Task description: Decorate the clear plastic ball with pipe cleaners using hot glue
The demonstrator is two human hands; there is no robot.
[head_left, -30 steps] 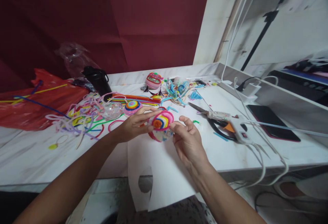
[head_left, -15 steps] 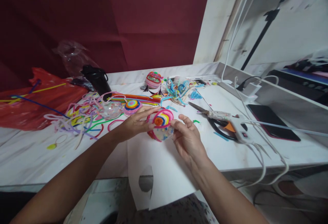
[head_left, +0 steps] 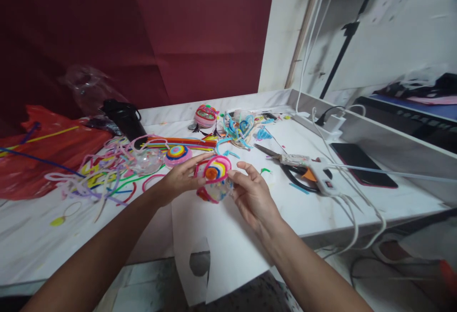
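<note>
Perhaps the ball [head_left: 214,183], held over the paper [head_left: 228,255], could slip or its pink rim [head_left: 225,160] peel if the right hand [head_left: 252,188], fingertips closed on its right edge, tugs against the left hand's [head_left: 178,178] grip, curled snugly around its left side.

Both bare forearms reach in towards the ball [head_left: 216,178], the left forearm [head_left: 107,245] from its near left, the right forearm [head_left: 307,264] from its near right. Here's the left hand [head_left: 180,181], palm turned inward, gripping the ball's left side, fingers [head_left: 193,161] stretched along the top, thumb [head_left: 197,183] across the front. And over on the right, the right hand [head_left: 253,195], thumb [head_left: 238,179] pressed to the ball's right edge, index finger bent and lifted above it, the rest curled, partly hidden.
</note>
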